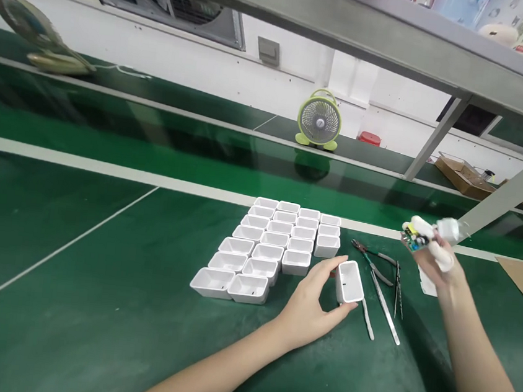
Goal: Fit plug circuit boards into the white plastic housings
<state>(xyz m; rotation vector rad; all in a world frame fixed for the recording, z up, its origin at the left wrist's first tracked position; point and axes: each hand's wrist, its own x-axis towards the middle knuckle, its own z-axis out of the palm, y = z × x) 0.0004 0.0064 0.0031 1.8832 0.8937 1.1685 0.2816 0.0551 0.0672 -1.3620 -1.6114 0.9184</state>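
On a green worktop (91,303), the left hand (309,304) pinches a white plastic shell (349,282) in its grip beside rows of empty shells (270,247), while the raised right hand (437,258) clasps a small circuit board (416,237) above the tweezers (384,299).

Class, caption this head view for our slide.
Left hand holds a white shell beside rows of shells; right hand lifts a circuit board.

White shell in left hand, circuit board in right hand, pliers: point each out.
white shell (349,282), head view, on its open rim.
circuit board (414,238), head view, on its green face.
pliers (373,258), head view, on the handles.
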